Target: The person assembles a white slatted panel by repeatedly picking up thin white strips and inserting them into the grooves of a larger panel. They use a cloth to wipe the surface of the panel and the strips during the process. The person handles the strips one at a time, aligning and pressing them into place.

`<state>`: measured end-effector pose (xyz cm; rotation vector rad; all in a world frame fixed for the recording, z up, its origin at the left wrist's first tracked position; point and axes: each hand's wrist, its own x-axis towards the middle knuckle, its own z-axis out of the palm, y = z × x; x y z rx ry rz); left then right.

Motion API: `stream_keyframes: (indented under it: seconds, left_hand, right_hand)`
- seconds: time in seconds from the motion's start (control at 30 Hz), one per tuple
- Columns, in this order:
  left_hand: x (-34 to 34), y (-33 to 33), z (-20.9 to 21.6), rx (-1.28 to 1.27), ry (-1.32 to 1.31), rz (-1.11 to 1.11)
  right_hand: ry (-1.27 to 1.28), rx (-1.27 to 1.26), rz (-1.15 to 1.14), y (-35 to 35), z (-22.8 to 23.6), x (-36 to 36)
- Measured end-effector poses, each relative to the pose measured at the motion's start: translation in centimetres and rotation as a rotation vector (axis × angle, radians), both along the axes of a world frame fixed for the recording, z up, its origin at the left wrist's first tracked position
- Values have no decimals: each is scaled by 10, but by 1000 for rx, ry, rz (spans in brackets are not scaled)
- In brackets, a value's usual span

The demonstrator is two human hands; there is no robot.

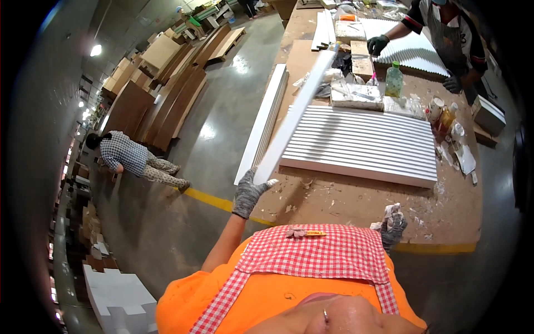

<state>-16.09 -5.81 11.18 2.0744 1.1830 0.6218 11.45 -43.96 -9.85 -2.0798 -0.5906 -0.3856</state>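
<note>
In a grey knitted glove, my left hand point(250, 195) is closed on the near end of a long white strip point(300, 114). The strip slants up and away over the table's left side. My right hand point(394, 232), also gloved, is near the table's front edge by my apron, its fingers around a crumpled white rag point(392, 211). Ahead of me, a row of white strips point(359, 143) lies packed side by side. Left of it, a narrow stack of white strips point(266, 122) runs along the table's left edge.
A brown worktable point(334, 203) bears white scraps, a green bottle point(394, 80) and an amber bottle point(446, 118). Across it, a co-worker's gloved hand point(377, 45) is near more white strips point(400, 44). Another person point(130, 156) bends by brown boards point(172, 106) on the left.
</note>
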Motion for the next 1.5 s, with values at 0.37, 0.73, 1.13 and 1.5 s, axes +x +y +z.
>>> stream_keyframes:
  seconds: [0.37, 0.73, 1.13, 1.5]
  left_hand:
    - [1, 78, -4, 49, 193, 328]
    - [-10, 102, -30, 207, 362, 384]
    - [-14, 107, -48, 270, 275, 377]
    - [-22, 112, -52, 295, 226, 367]
  right_hand:
    - [-35, -81, -1, 14, 28, -10]
    - [281, -70, -82, 18, 15, -6]
    - [36, -179, -75, 9, -1, 1]
    - [117, -372, -60, 21, 26, -2]
